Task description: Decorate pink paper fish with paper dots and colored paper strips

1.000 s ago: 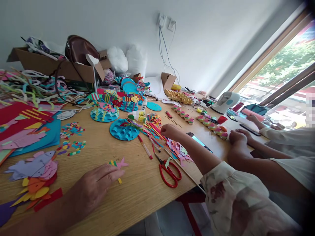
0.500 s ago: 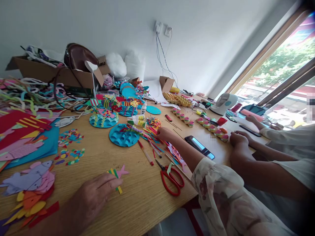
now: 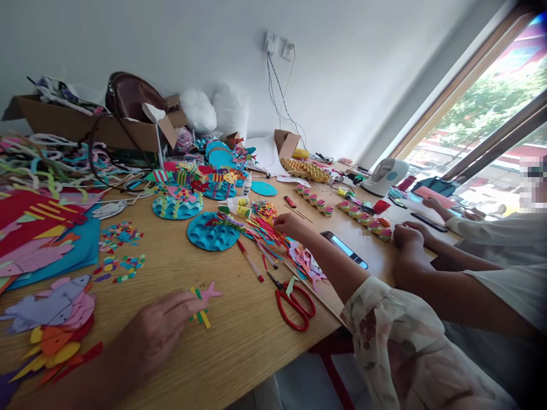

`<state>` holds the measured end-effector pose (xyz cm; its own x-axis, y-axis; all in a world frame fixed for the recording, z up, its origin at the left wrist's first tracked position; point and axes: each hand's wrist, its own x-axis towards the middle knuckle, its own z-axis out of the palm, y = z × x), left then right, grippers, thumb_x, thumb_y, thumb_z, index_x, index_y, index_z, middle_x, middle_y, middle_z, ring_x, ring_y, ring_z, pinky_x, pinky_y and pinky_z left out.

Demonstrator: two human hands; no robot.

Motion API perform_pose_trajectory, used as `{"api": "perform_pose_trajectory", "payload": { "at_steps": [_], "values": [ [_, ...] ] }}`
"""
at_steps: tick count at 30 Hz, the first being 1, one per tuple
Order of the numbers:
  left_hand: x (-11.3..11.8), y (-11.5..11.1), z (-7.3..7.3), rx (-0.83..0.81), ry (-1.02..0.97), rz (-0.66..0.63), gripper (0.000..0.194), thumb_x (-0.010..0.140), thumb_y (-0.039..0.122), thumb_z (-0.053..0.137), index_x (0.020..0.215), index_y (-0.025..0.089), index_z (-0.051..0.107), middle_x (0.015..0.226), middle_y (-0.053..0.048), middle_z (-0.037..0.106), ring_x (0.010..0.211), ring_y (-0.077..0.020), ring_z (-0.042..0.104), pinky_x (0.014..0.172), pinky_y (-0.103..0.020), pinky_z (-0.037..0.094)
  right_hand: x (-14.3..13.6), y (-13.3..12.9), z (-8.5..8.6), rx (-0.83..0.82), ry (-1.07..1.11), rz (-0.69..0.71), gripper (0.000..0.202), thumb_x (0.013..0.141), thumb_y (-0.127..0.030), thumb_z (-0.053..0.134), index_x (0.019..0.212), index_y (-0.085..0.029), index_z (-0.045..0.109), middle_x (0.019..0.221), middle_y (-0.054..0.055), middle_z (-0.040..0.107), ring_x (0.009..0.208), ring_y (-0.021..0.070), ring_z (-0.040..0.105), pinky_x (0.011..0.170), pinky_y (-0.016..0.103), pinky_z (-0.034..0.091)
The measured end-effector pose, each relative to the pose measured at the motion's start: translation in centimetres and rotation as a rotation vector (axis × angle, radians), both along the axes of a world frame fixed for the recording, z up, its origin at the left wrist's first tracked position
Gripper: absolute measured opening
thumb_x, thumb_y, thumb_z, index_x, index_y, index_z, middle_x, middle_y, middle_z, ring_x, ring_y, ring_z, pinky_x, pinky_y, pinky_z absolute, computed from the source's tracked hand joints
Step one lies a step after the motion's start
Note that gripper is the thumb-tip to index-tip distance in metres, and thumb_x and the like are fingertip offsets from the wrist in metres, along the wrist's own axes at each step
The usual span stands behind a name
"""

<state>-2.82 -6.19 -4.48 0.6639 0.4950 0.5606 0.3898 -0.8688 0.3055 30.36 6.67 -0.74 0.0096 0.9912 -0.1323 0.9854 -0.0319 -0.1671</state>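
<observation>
On the table at the lower left, my left hand (image 3: 160, 327) has its fingers together over a pink paper fish (image 3: 211, 292), of which mainly the tail shows. Yellow and green paper strips (image 3: 202, 313) lie across it beside my fingertips. My right hand (image 3: 291, 224) reaches out to the edge of a bunch of coloured paper strips (image 3: 273, 233), fingers curled closed; what they pinch is hidden. Red-handled scissors (image 3: 294, 304) lie open-bladed between my arms. A red pen (image 3: 250, 261) rests by a blue wavy paper disc (image 3: 213, 230).
Cut paper fish (image 3: 51, 304), small paper dots (image 3: 122, 267) and coloured sheets (image 3: 55, 250) cover the left side. Glue bottles (image 3: 237, 206) stand and lie mid-table. A phone (image 3: 344, 249) lies beyond my right forearm. Another person's hands (image 3: 408, 233) are at the right.
My right hand has shifted slightly at the paper strips, its fingertips still by them. My left hand stays on the fish. The whole view has moved a little.
</observation>
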Motion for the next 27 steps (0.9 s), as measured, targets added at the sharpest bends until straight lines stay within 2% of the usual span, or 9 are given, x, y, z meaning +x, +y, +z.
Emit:
{"api": "perform_pose_trajectory", "payload": {
  "at_steps": [3, 7, 12, 19, 27],
  "values": [
    [-0.4, 0.6, 0.3, -0.078, -0.056, 0.067, 0.027, 0.083, 0.011, 0.038, 0.102, 0.021, 0.054, 0.093, -0.002, 0.065, 0.084, -0.0135, 0.062, 0.074, -0.018, 0.048, -0.1, -0.1, -0.6, 0.032, 0.028, 0.000, 0.018, 0.083, -0.028, 0.054, 0.089, -0.012, 0.060, 0.084, 0.002, 0.061, 0.072, 0.0130, 0.058, 0.063, 0.028, 0.048],
    [-0.9, 1.4, 0.5, -0.166, -0.105, 0.193, 0.020, 0.086, 0.015, 0.038, 0.095, 0.018, 0.055, 0.088, -0.003, 0.063, 0.082, -0.0130, 0.060, 0.072, -0.020, 0.046, -0.3, 0.0, -1.4, 0.083, 0.061, -0.008, 0.008, 0.072, -0.014, 0.057, 0.077, -0.014, 0.063, 0.069, 0.000, 0.062, 0.065, 0.0123, 0.055, 0.056, 0.021, 0.039],
    [-0.8, 1.4, 0.6, -0.205, -0.092, 0.176, 0.020, 0.086, 0.015, 0.036, 0.091, 0.017, 0.055, 0.087, -0.004, 0.062, 0.081, -0.0129, 0.058, 0.070, -0.022, 0.046, -0.3, -0.2, -1.3, 0.128, 0.086, -0.012, 0.010, 0.067, -0.018, 0.054, 0.069, -0.014, 0.063, 0.059, 0.000, 0.058, 0.056, 0.0117, 0.050, 0.049, 0.021, 0.032],
    [-0.7, 1.2, 0.5, -0.203, -0.100, 0.148, 0.020, 0.087, 0.015, 0.036, 0.092, 0.016, 0.055, 0.087, -0.004, 0.061, 0.081, -0.0124, 0.057, 0.070, -0.021, 0.045, -0.2, -1.4, -0.3, 0.213, 0.090, 0.003, 0.015, 0.067, -0.014, 0.051, 0.075, -0.015, 0.063, 0.066, 0.002, 0.059, 0.060, 0.0126, 0.048, 0.052, 0.022, 0.031],
    [-0.7, 1.3, 0.2, -0.206, -0.081, 0.165, 0.019, 0.086, 0.017, 0.038, 0.091, 0.017, 0.057, 0.085, -0.003, 0.062, 0.080, -0.0133, 0.059, 0.069, -0.021, 0.046, -1.1, -2.5, -0.1, 0.128, 0.199, -0.001, 0.025, 0.063, -0.007, 0.052, 0.084, -0.015, 0.062, 0.067, 0.001, 0.061, 0.058, 0.0106, 0.051, 0.049, 0.019, 0.034]
  ]
}}
